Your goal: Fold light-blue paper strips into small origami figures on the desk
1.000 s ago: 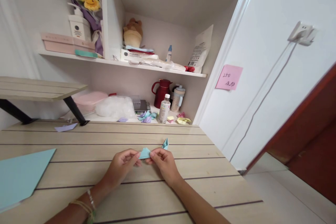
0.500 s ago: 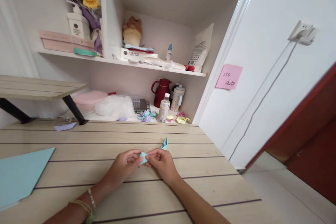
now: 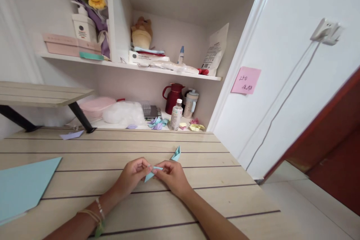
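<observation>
A small folded piece of light blue paper (image 3: 150, 176) is pinched between both hands, low over the table. My left hand (image 3: 135, 171) grips its left side, fingers curled and thumb pressed on it. From the right, my right hand (image 3: 172, 176) holds it with thumb and fingers closed. Part of the paper is hidden by the fingertips. Just beyond my right hand, a folded light blue paper boat (image 3: 176, 153) rests on the table. On the left lies a stack of light blue paper sheets (image 3: 26, 185).
The slatted wooden table (image 3: 118, 215) reaches back to a shelf unit. A plastic bottle (image 3: 176, 115), a red jug (image 3: 172, 97) and several folded papers (image 3: 158, 123) stand or lie at its back. At left rear is a small raised stand (image 3: 42, 95), with a purple paper boat (image 3: 71, 135) beneath.
The light blue paper has turned in my fingers and now shows a longer, pointed shape reaching down-left. My left hand has shifted slightly left.
</observation>
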Action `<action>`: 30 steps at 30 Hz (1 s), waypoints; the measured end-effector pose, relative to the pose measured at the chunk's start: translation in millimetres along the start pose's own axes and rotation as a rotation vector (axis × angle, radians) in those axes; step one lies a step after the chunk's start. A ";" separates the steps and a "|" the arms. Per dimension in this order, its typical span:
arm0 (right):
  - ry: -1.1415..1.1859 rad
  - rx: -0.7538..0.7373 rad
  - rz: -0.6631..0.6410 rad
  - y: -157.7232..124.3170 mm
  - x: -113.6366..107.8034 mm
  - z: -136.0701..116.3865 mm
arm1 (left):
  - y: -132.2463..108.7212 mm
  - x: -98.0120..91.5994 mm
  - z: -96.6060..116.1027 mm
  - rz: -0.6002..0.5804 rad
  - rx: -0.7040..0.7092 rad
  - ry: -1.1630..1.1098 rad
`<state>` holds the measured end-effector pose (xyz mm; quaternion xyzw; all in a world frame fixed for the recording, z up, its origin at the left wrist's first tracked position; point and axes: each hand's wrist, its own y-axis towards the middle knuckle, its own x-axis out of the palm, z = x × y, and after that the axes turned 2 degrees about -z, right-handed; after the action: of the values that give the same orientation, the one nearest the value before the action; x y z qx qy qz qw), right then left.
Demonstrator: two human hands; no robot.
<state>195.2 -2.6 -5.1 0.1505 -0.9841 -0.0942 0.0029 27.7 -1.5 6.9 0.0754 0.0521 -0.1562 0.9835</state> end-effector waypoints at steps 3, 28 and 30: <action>0.035 0.011 0.022 0.3 1.0 1.5 | -0.1 1.8 -0.8 -0.014 0.004 -0.021; 0.027 -0.143 0.071 0.6 -5.2 2.9 | 1.5 -4.2 -2.0 -0.052 -0.117 -0.175; -0.061 -0.158 0.114 -1.3 -4.0 0.2 | 0.4 -4.3 -0.7 -0.095 -0.121 -0.176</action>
<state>199.4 -2.6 -5.5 0.0907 -0.9802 -0.1760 -0.0097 23.8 0.3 6.9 -0.0006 -0.0216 -0.2050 0.9785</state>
